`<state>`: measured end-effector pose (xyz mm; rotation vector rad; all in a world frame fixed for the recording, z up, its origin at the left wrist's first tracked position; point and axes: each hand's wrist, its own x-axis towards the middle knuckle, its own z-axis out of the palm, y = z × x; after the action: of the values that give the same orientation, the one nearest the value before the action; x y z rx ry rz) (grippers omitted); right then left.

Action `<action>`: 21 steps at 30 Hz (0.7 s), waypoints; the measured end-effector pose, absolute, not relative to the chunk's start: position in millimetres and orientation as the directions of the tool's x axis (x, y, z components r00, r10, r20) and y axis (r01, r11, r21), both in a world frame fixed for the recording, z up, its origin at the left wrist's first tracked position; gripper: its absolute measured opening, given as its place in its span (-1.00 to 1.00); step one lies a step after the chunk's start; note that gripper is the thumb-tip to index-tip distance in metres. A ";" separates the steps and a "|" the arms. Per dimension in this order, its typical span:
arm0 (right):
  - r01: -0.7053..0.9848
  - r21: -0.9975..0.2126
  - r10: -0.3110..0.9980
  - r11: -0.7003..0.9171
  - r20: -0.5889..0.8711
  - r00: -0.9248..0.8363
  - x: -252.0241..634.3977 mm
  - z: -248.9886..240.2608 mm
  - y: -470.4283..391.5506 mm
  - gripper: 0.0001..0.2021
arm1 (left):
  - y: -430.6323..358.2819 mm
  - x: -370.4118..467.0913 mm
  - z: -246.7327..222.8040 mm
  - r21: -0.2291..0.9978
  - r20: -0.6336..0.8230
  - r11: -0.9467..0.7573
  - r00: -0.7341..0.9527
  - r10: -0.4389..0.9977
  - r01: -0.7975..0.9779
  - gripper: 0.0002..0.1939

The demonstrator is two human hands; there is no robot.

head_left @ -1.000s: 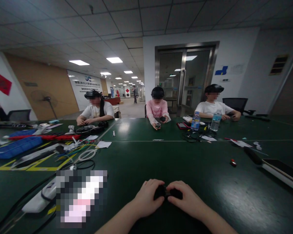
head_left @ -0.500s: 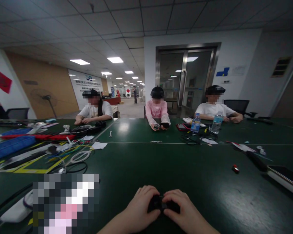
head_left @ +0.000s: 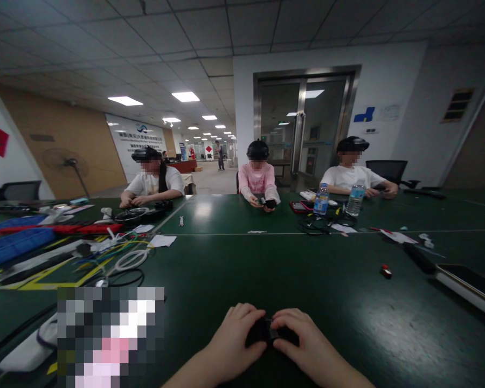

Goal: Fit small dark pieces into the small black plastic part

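Note:
A small dark object (head_left: 270,332) lies between my two hands, low in the middle of the head view, just over the green table (head_left: 331,302). Its kind cannot be made out, since fingers and shadow cover much of it. My left hand (head_left: 235,335) curls round its left side, thumb and fingers bent. From the right, my right hand (head_left: 301,337) pinches it with thumb and forefinger. A greyish patch of the object shows between the two thumbs.
Cables (head_left: 131,260), a blue tray (head_left: 18,247) and a white power strip (head_left: 28,345) lie at left. A small red item (head_left: 385,271) and a phone-like slab (head_left: 472,288) are at right. Bottles (head_left: 320,199) stand farther back. Three people in headsets sit opposite.
The view has turned slightly to the right. My hands stay round the dark object, with the right hand a touch farther right. The person opposite in pink has shifted their hands.

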<state>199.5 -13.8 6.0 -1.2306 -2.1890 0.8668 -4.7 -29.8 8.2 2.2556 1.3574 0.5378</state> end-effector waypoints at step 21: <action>0.576 -0.711 0.870 0.404 0.102 -0.483 200.5 6.7 -15.4 -0.79 | -29.5 -7.4 4.8 0.593 0.120 -0.422 0.443 0.889 0.686 -0.50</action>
<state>200.5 -15.4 6.7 -1.2332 -2.2026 0.8487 -7.4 -29.5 4.8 2.2353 1.3229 0.5863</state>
